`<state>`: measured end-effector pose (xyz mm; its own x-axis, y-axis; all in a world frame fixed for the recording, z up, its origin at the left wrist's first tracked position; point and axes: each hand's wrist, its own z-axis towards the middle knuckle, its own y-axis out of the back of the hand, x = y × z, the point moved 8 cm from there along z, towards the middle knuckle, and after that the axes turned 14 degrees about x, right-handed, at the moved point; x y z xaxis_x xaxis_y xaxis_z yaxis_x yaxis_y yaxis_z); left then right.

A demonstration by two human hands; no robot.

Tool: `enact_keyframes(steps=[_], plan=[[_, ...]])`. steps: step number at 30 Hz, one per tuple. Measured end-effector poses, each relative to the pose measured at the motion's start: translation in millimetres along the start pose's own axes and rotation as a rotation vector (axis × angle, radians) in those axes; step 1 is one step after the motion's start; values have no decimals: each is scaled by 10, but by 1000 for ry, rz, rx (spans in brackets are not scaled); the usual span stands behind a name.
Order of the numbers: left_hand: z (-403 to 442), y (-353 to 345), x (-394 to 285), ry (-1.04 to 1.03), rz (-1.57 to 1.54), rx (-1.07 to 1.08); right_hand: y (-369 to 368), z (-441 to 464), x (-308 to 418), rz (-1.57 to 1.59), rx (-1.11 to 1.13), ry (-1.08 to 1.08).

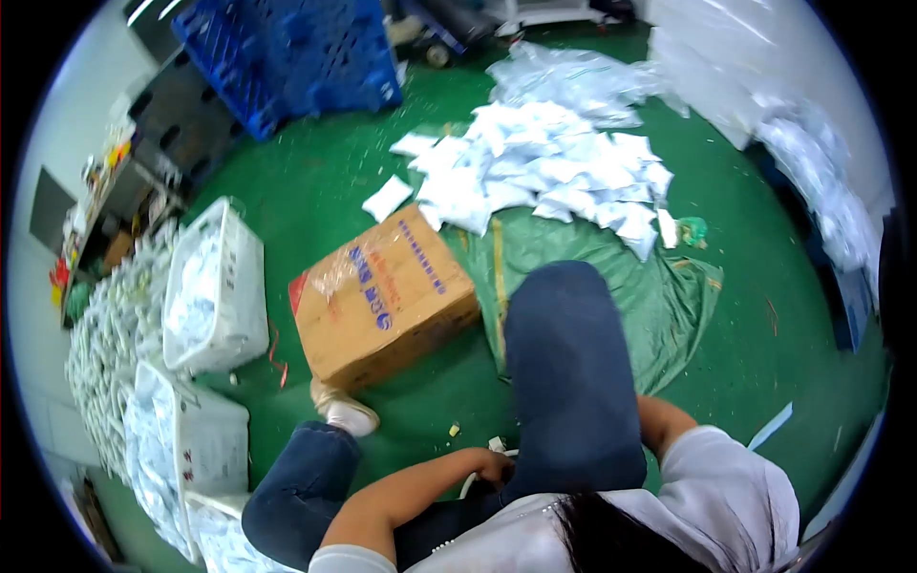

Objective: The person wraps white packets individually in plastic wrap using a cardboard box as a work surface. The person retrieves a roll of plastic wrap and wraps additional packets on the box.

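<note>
My left hand (495,466) is low between my legs, beside my raised thigh. Its fingers curl down next to a white curved rim (468,487), and what they hold, if anything, is hidden. Behind my bent knee my right forearm (664,420) goes out of sight, so the right hand does not show. A taped cardboard box (382,296) with blue and red print lies on the floor ahead of my left foot. Past my knee, a heap of white packets (535,162) rests partly on a green woven sheet (669,315).
At left stand white plastic baskets (239,306) holding pale packets, beside a large pile of pale items (105,353). Blue pallets (296,67) lean at the back. Clear plastic bags (573,81) lie behind the heap, and wrapped stacks (716,67) line the right side.
</note>
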<state>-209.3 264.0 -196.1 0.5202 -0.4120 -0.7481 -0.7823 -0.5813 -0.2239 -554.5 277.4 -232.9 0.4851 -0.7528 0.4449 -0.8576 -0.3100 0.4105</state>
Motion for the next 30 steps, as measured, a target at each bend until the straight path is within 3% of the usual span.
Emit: enact_keyframes(steps=[3, 9, 16, 21, 23, 26, 29, 30], plan=[[-22, -59, -273, -118, -83, 136, -189, -392, -118, 128, -61, -107], [-431, 12, -231, -99, -377, 344, -181, -779, -137, 278, -125, -251], [-834, 423, 321, -111, -232, 260, 18, -826, 59, 304, -110, -371], [-1426, 818, 730, -39, -38, 80, 177, -752, 151, 312, -98, -407], [-1993, 1100, 485, -52, 7, -47, 242, -735, 224, 299, -95, -410], [-2328, 1237, 401, -25, 9, 29, 338, -679, 264, 275, -107, -379], [-2031, 1249, 671, -156, 15, 26, 429, -525, 319, 258, -153, -307], [-1961, 1211, 768, -120, -121, 143, 448, -477, 328, 255, -164, -287]])
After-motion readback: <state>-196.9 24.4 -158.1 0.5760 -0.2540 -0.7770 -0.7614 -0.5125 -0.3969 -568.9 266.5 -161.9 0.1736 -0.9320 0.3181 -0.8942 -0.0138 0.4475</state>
